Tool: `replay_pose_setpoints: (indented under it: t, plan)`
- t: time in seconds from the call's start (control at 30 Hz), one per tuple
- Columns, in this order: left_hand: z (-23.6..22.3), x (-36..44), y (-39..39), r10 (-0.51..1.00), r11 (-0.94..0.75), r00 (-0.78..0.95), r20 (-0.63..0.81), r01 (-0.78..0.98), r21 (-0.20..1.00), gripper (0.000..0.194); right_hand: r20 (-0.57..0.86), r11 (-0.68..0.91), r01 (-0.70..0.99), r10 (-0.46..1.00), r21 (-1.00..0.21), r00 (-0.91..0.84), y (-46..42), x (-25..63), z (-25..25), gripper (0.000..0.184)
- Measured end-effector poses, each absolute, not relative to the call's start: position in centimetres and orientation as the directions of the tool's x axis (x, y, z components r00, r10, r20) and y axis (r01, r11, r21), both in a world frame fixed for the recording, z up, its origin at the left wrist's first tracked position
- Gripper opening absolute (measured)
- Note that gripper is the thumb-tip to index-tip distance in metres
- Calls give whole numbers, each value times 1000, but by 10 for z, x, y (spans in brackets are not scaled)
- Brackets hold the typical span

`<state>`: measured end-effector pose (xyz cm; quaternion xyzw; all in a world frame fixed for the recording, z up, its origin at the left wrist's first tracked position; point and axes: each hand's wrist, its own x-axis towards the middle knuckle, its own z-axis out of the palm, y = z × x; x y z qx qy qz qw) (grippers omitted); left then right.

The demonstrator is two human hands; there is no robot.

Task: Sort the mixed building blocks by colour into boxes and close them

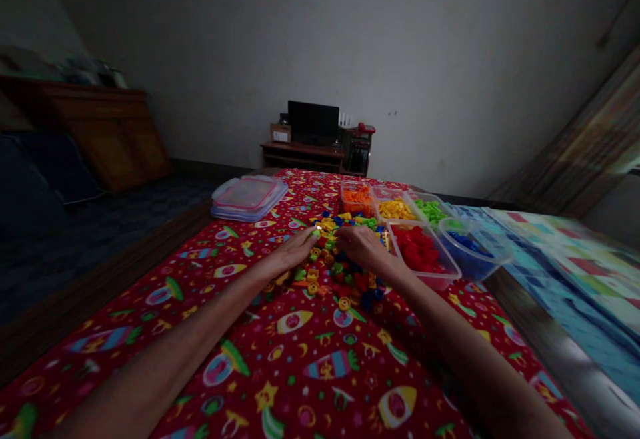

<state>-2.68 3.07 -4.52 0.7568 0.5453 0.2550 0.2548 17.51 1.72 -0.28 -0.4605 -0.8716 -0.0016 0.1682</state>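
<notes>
A heap of small mixed-colour plastic pieces [340, 272] lies on a red patterned cloth [310, 359]. My left hand [295, 249] rests at the heap's left side, fingers pinched on a small green piece [317, 232]. My right hand [361, 246] lies on the heap just to the right, fingers curled down among the pieces; what they grip is hidden. Behind stand clear tubs sorted by colour: orange [357, 198], yellow [396, 209], green [431, 211], red [419, 247] and blue [467, 244].
A stack of clear lids [249, 197] lies at the far left of the cloth. A blue patterned mat [565, 272] lies to the right. A low desk with a dark monitor [313, 122] stands at the back wall, and a wooden cabinet [100, 129] is at left.
</notes>
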Motion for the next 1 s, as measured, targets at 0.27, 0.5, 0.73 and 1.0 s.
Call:
replay_pose_setpoints:
  t: [0.27, 0.5, 0.73, 1.0]
  plan:
    - [-41, -33, 40, 912, -394, 362, 195, 635, 664, 51, 166, 642, 764, 761, -53, -628, 13, 165, -10, 28]
    - [-31, -30, 36, 897, -422, 396, 196, 638, 644, 47, 208, 633, 772, 764, -60, -611, 10, 173, -2, 25]
    - [-37, -33, 42, 901, -431, 354, 249, 688, 584, 40, 113, 679, 733, 732, -33, -672, 7, 166, -5, 20]
    - [-39, -29, 43, 952, -286, 240, 192, 467, 837, 59, 345, 694, 716, 692, -75, -634, 9, 171, -12, 20]
